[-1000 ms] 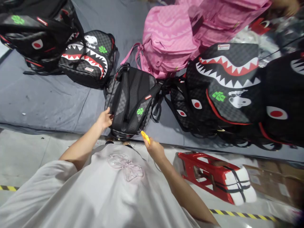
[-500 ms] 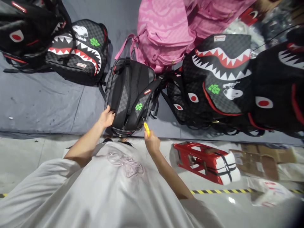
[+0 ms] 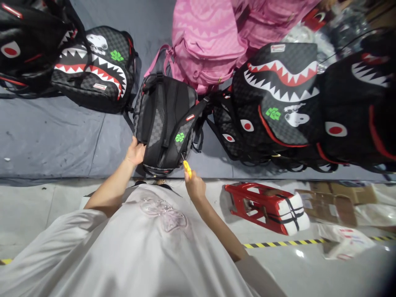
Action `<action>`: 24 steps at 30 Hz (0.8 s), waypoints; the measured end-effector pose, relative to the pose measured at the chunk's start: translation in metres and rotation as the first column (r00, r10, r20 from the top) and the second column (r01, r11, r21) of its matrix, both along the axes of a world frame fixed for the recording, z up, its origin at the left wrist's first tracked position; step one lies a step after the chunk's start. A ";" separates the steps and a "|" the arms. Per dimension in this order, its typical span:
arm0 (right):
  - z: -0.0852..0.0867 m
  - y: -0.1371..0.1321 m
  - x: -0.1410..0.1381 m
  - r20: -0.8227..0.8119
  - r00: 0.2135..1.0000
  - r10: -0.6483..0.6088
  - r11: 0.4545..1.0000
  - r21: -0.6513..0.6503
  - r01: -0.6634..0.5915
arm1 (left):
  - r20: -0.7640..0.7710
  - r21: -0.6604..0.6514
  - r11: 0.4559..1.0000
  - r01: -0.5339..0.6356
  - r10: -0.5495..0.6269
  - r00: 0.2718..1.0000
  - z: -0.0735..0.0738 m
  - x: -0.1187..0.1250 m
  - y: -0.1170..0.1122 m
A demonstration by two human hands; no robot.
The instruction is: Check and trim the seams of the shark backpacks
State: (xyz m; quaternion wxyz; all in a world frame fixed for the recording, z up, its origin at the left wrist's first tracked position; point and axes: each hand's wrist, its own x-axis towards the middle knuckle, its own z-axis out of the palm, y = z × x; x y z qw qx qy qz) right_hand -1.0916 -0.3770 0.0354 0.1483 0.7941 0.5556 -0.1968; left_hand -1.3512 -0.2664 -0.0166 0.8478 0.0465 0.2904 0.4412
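Note:
A black and grey checkered backpack (image 3: 165, 123) lies strap-side up on the grey mat (image 3: 55, 136), right in front of me. My left hand (image 3: 135, 152) grips its lower left corner, fingers curled on the fabric. My right hand (image 3: 194, 186) is closed round a small yellow-handled tool (image 3: 187, 168). The tool's thin tip touches the lower right edge of the backpack, just below a green tag (image 3: 180, 137) on the shoulder strap.
Shark-mouth backpacks lie at the left (image 3: 93, 74) and in a pile at the right (image 3: 278, 103). Pink backpacks (image 3: 210, 41) are heaped behind. A red stool (image 3: 266, 206) lies on its side on the floor at my right, beside flattened cardboard (image 3: 331, 202).
The view has shifted, so everything sits a little further left. My right hand with the yellow tool has come closer to the backpack's lower right edge. My left hand stays on the corner.

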 end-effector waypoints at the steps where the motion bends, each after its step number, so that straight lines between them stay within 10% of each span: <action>1: 0.003 -0.003 0.000 0.001 1.000 -0.007 1.000 -0.004 0.007 | -0.004 -0.002 1.000 -0.007 0.007 1.000 0.000 0.001 0.000; 8: 0.017 -0.012 0.011 -0.009 0.997 -0.074 0.996 -0.041 0.073 | -0.005 -0.026 0.998 -0.053 0.053 0.999 0.006 0.014 0.004; 15: 0.044 -0.082 0.010 -0.043 0.994 -0.097 0.984 -0.156 0.089 | 0.002 -0.027 0.999 -0.037 0.037 0.999 0.017 0.020 0.007; 24: 0.023 -0.065 -0.027 -0.155 0.987 -0.048 0.974 -0.227 0.012 | -0.084 -0.052 0.999 0.005 -0.009 0.996 0.023 0.033 0.018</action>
